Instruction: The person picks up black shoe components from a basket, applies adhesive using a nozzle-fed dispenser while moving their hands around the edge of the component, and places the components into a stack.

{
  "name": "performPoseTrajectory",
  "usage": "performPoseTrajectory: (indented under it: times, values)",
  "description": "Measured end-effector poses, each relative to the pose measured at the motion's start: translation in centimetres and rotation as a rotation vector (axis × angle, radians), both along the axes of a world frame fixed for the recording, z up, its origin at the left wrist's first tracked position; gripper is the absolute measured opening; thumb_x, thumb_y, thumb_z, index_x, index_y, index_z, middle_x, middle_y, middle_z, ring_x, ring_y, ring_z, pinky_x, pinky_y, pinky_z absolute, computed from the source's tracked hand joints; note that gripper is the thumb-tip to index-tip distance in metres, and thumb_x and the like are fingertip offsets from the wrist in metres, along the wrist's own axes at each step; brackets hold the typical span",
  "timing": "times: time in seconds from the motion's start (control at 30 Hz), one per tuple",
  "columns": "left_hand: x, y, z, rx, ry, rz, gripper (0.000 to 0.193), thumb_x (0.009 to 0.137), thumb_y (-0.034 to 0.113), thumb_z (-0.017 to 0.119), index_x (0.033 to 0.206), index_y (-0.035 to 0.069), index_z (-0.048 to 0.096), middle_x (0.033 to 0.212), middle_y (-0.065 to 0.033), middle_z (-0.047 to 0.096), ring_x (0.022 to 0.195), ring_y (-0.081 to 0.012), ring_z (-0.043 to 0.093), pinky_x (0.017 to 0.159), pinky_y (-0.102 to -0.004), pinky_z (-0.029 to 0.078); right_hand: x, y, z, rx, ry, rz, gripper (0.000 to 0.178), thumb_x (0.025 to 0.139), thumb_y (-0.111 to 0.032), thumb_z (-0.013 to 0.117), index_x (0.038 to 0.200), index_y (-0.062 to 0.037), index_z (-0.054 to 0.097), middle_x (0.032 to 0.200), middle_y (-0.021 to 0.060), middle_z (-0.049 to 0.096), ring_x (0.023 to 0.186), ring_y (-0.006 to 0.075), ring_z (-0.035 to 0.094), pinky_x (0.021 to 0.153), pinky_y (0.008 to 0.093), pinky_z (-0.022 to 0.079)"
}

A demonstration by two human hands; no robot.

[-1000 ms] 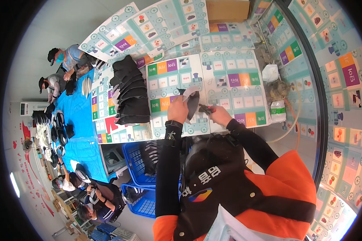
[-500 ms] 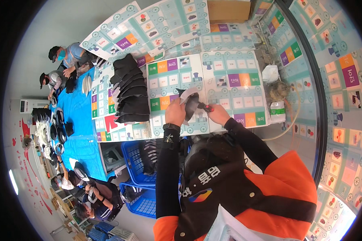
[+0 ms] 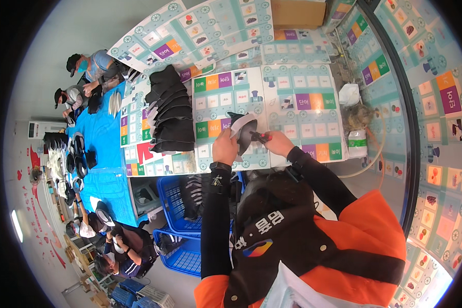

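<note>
Over the near middle of the table, my left hand (image 3: 225, 148) grips a black shoe upper (image 3: 247, 135) with a light grey band along one side. My right hand (image 3: 280, 144) is closed around a small tool (image 3: 262, 137) with a red and black handle. The tool's tip meets the right edge of the upper or lies very close to it; its exact kind is too small to make out. Left of my hands, several black shoe uppers (image 3: 173, 115) lie overlapped in a row.
Printed sheets cover the table (image 3: 303, 84). Below its front edge stand blue baskets (image 3: 177, 205) with dark shoe parts. A clear bag (image 3: 349, 94) and a thin hose (image 3: 379, 149) are at the right. Co-workers (image 3: 90, 77) sit along a blue-covered table (image 3: 105, 154) at the left.
The upper has tilted, so its dark face and grey band show more broadly. The tool has stayed at its right edge. The whole view has shifted slightly.
</note>
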State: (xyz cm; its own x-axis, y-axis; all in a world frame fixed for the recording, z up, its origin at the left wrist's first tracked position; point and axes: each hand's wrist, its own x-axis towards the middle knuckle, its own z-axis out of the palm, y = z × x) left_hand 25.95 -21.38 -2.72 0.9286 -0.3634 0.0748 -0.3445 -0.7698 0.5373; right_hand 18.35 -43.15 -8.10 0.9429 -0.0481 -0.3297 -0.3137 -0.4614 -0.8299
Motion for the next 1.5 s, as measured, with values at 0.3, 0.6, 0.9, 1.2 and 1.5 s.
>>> performPoseTrajectory:
  times: [0.3, 0.6, 0.9, 1.2, 1.5]
  values:
    - [-0.3, 0.9, -0.2, 0.053, 0.075, 0.016, 0.029, 0.091, 0.014, 0.064, 0.115, 0.0, 0.063, 0.106, -0.0253, 0.068, 0.094, -0.0468, 0.066, 0.079, -0.0537, 0.054, -0.7, 0.9, 1.1, 0.088, 0.011, -0.046, 0.025, 0.085, -0.02, 0.061, 0.092, 0.0017, 0.07, 0.091, 0.0302, 0.068, 0.091, 0.0499, 0.063, 0.079, 0.0541, 0.05]
    - [0.4, 0.7, -0.6, 0.047, 0.04, 0.004, 0.029, 0.091, 0.013, 0.064, 0.116, 0.0, 0.064, 0.105, -0.024, 0.069, 0.093, -0.0463, 0.066, 0.08, -0.0534, 0.054, -1.4, 0.7, 0.2, 0.09, 0.195, 0.1, 0.024, 0.086, -0.019, 0.058, 0.09, 0.0013, 0.069, 0.088, 0.029, 0.068, 0.088, 0.0493, 0.064, 0.079, 0.0554, 0.05]
    - [2.2, -2.4, 0.1, 0.04, -0.013, -0.081, 0.021, 0.093, 0.021, 0.064, 0.103, 0.003, 0.067, 0.098, -0.024, 0.07, 0.092, -0.0457, 0.066, 0.078, -0.0532, 0.053, -1.3, 0.7, 0.4, -0.21, -0.124, -0.022, 0.022, 0.085, -0.015, 0.055, 0.097, -0.0024, 0.067, 0.083, 0.0277, 0.068, 0.085, 0.049, 0.065, 0.078, 0.0579, 0.05]
    - [2.3, -2.3, -0.8, 0.045, -0.031, -0.09, 0.021, 0.093, 0.024, 0.065, 0.102, 0.005, 0.067, 0.093, -0.0239, 0.07, 0.087, -0.0462, 0.067, 0.076, -0.0547, 0.054, -1.5, 0.2, 0.4, -0.228, -0.117, -0.059, 0.018, 0.084, -0.013, 0.056, 0.094, -0.0019, 0.065, 0.08, 0.0277, 0.066, 0.083, 0.0491, 0.064, 0.076, 0.0595, 0.049]
    - [2.7, -2.3, -0.8, 0.052, 0.016, -0.061, 0.022, 0.093, 0.023, 0.065, 0.107, 0.006, 0.069, 0.097, -0.0236, 0.07, 0.089, -0.0455, 0.067, 0.078, -0.0538, 0.054, -1.3, -0.1, 1.5, -0.286, -0.09, -0.105, 0.018, 0.083, -0.011, 0.057, 0.095, -0.0001, 0.064, 0.081, 0.0287, 0.066, 0.084, 0.0494, 0.063, 0.075, 0.0605, 0.048]
